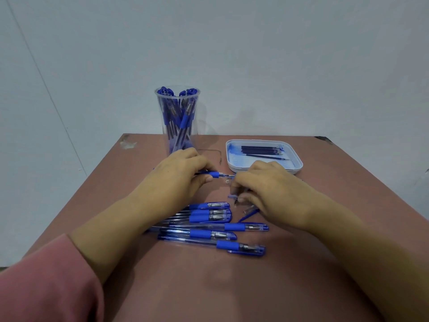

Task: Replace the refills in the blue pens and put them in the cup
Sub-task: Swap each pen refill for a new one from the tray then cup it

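You are midway through one pen. Your left grip (183,173), just in front of the cup (177,117), has its fingers curled round a blue pen (214,175) held level, tip pointing away from the cup toward the tray (299,168). Your right grip (267,184), further out on that same side of the cup, is bunched at the pen's tip with fingers curled. It appears to pinch the tip and keep small blue and clear parts tucked underneath.

I judge the nose piece is either coming off or going back on. The next move calls for a firm hold on the barrel and a straight pull or push along the pen. After that comes either a fresh refill (260,149) from the tray beside the cup, or a lift into the cup, already crowded with pens.

More pens (216,225) lie heaped on the surface (232,287), nearer you than the cup.

Your left grip hides the cup's base. Your right fingertips and the parts under them are too covered to name, and I cannot tell whether the held pen has a refill inside.
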`<state>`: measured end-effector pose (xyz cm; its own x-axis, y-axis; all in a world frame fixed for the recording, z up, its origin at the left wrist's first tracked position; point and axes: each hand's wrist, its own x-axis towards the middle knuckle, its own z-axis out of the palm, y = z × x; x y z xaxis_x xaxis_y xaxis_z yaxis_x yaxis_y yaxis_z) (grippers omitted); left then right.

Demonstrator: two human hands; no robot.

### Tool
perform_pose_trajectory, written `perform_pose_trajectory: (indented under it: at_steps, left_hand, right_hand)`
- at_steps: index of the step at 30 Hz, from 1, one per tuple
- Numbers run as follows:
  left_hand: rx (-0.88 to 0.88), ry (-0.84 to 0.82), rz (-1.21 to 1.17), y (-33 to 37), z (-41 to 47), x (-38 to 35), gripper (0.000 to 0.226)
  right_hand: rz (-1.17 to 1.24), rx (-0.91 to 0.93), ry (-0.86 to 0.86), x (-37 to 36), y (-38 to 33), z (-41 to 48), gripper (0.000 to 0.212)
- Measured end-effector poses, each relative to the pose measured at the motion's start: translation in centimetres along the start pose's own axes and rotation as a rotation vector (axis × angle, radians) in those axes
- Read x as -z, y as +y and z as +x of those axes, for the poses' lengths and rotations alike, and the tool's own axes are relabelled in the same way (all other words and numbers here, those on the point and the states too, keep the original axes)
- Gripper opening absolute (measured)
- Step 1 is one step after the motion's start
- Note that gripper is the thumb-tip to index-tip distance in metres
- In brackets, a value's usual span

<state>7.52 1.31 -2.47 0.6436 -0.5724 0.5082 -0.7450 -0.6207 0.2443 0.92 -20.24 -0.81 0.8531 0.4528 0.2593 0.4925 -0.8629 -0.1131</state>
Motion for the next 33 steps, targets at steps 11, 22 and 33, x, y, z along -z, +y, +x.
perform_pose_trajectory:
  at_steps: [11, 22, 33]
  left_hand:
    - [-0.019, 0.007, -0.011, 0.5, -0.1, 0.2, 0.02]
    - [0.001, -0.004, -0.012, 0.2, -0.2, -0.2, 0.02]
    - [-0.004, -0.011, -0.03, 0.4, -0.1, -0.2, 0.02]
  right_hand:
    - [0.2, -0.042, 0.364, -1.3, 0.8, 0.5, 0.007]
    - [0.294, -0.066, 0.302, -1.2, 1.2, 0.3, 0.019]
    - [0.266, -0.084, 0.313, -1.1, 2.2, 0.1, 0.018]
